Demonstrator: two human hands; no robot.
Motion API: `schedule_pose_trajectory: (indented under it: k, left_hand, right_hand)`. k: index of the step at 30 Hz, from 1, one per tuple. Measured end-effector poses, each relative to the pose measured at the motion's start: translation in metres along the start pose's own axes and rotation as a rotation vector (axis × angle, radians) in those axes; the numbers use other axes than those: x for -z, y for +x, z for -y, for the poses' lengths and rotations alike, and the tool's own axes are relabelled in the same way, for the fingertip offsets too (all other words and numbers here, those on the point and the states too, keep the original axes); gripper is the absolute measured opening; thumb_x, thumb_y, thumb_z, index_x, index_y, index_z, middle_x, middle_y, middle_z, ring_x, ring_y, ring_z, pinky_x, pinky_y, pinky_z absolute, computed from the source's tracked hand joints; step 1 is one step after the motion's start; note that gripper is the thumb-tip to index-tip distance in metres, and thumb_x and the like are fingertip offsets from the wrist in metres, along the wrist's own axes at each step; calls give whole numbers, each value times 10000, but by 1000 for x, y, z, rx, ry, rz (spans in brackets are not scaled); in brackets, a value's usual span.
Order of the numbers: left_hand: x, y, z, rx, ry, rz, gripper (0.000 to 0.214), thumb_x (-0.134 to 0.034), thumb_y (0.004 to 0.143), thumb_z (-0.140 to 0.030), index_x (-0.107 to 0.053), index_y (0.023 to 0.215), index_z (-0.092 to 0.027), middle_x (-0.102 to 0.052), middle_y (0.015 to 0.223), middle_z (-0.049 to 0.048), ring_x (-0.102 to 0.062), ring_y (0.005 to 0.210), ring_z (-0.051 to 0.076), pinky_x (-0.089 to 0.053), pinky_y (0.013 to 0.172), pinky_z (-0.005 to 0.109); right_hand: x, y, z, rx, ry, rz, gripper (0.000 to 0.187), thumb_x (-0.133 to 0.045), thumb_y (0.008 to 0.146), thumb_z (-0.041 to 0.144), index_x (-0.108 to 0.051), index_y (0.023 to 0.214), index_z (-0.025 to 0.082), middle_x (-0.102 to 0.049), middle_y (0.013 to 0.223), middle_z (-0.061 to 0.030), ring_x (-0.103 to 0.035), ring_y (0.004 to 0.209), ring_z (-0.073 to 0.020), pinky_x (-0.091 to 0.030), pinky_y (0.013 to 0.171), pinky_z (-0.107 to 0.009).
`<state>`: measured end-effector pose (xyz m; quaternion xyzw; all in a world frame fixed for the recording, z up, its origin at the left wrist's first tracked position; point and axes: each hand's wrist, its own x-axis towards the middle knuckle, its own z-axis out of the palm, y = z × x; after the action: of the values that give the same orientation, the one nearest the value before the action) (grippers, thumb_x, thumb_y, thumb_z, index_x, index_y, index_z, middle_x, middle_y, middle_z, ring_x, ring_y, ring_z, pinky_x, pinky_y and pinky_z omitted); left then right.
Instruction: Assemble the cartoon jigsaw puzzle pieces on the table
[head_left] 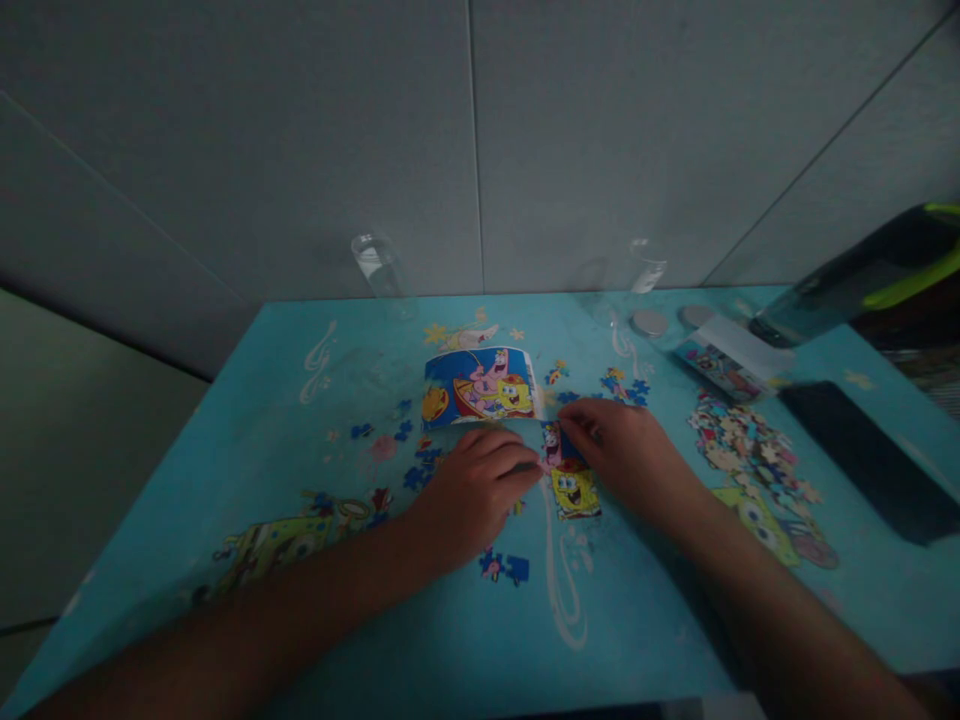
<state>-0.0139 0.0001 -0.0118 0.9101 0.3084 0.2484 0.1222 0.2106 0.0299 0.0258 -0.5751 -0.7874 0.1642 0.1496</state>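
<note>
Nearest the person, a small joined cluster (506, 567) is lying at seven o'clock from the partly built puzzle (576, 492). At nine o'clock the left hand (484, 485) is curling, fingertips bending beside the puzzle; between one and two, the right hand (619, 440) is holding thumb and finger close together by its top edge. From here I'm not managing to tell whether either is grasping anything. Beyond, a picture card (480, 388) is sitting at eleven o'clock; farther, a clear cup (646, 275) is standing at one.
</note>
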Motion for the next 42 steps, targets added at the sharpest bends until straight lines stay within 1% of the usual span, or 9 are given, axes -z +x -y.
schedule_pose_trajectory:
  k: [7, 17, 20, 25, 33, 35, 39, 42]
  left_hand:
    - [0, 0, 1, 3, 2, -1, 235, -564, 973, -133, -687, 1167, -182, -695, 1169, 60, -567, 1167, 244, -460, 1006, 469]
    - [0, 0, 0, -7, 5, -3, 255, -552, 981, -128, -673, 1199, -186, -691, 1208, 47, -563, 1176, 232, -448, 1016, 456]
    - [-1, 0, 0, -9, 17, 3, 259, -547, 983, -130, -667, 1205, -187, -689, 1212, 48, -563, 1182, 233, -444, 1020, 455]
    - [-1, -1, -1, -6, 21, 5, 290, -560, 958, -99, -649, 1222, -178, -684, 1212, 42, -556, 1186, 233, -436, 1022, 455]
    - [2, 2, -4, 26, -3, -15, 268, -567, 915, -64, -669, 1138, -172, -686, 1118, 46, -577, 1134, 235, -454, 1003, 445]
    - [2, 3, -4, 49, 7, -24, 246, -562, 935, -96, -661, 1148, -170, -679, 1114, 55, -583, 1115, 236, -462, 992, 445]
    - [-2, 5, -4, 103, 36, -37, 195, -562, 995, -233, -667, 1151, -186, -661, 1116, 71, -585, 1097, 242, -478, 961, 457]
    - [-4, 8, -3, 114, 24, -44, 163, -569, 1001, -253, -689, 1099, -203, -658, 1080, 62, -585, 1067, 237, -480, 935, 453]
  right_hand:
    - [2, -1, 0, -1, -14, 5, 245, -492, 996, 288, -732, 997, 235, -768, 918, -33, -701, 778, -187, -467, 708, -320]
    - [2, -1, -1, -5, -32, 17, 248, -509, 981, 273, -748, 1035, 236, -781, 954, -44, -720, 815, -205, -484, 726, -328]
    - [1, -1, -1, 5, -27, 17, 253, -500, 988, 271, -748, 1023, 238, -779, 952, -41, -715, 798, -195, -483, 717, -321]
    - [-1, -1, -2, 45, -1, 14, 188, -570, 948, 243, -745, 1014, 244, -765, 945, -29, -708, 819, -186, -488, 753, -309]
    - [-2, -1, -4, 40, 9, 29, 175, -583, 942, 238, -737, 1025, 253, -745, 973, -33, -690, 830, -181, -483, 764, -300]
    - [-1, -1, -3, 37, 2, 34, 175, -587, 941, 236, -740, 1024, 256, -739, 981, -34, -688, 846, -186, -482, 777, -308]
    - [6, -3, 0, 65, -6, 86, 171, -653, 914, 274, -748, 1055, 258, -723, 1007, -48, -679, 920, -207, -490, 839, -334]
    - [12, -7, 2, 110, 23, 129, 242, -709, 891, 341, -741, 1124, 283, -710, 1034, -48, -667, 959, -214, -498, 874, -349]
